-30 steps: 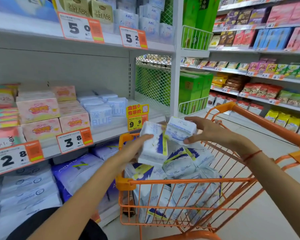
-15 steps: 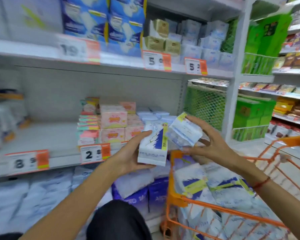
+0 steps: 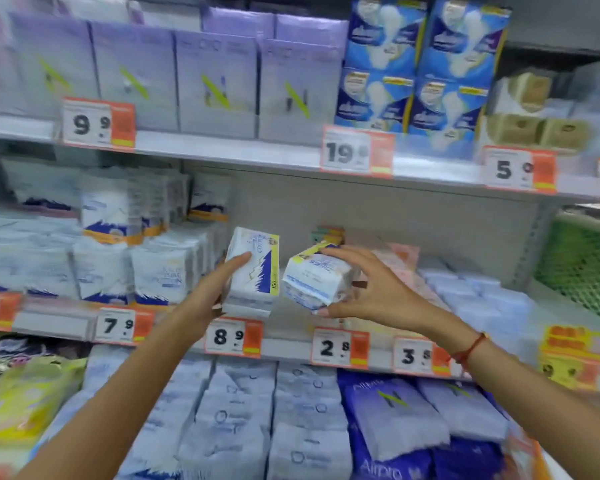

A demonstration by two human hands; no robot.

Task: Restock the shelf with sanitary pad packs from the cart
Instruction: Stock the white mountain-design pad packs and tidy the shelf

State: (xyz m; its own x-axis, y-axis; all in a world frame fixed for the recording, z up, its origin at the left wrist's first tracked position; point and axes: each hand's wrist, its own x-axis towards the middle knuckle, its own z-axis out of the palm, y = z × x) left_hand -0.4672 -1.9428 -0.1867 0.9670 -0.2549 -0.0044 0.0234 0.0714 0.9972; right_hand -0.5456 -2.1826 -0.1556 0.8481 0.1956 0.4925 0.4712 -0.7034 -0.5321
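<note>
I hold one pad pack in each hand, both raised in front of the middle shelf [image 3: 174, 315]. My left hand [image 3: 219, 289] grips the left pack [image 3: 253, 271] from its left side, fingers curled along the face and the thumb out of sight behind; this pack stands upright, its long axis vertical, the yellow strip on its right edge. My right hand [image 3: 368, 289] clasps the right pack [image 3: 317, 277] with spread fingers over the top and the thumb underneath; this one is tilted, its long axis leaning away from me and to the right, the yellow end up.

What the next move turns on is the gap [image 3: 284, 216] on the middle shelf. It lies straight ahead of both hands and beyond them, between the row of matching white packs [image 3: 160, 271] on the left and the pink boxes [image 3: 395, 261] on the right, above the 8.9 price tag [image 3: 232, 337]. The left pack is just beside the white row and already stands the way those packs stand, so I judge the left hand the nearer one and the one to go in first, pushing forward and slightly left. The right pack would need turning upright before it follows. The two packs are close but I cannot tell whether they touch. The cart is out of view.
</note>
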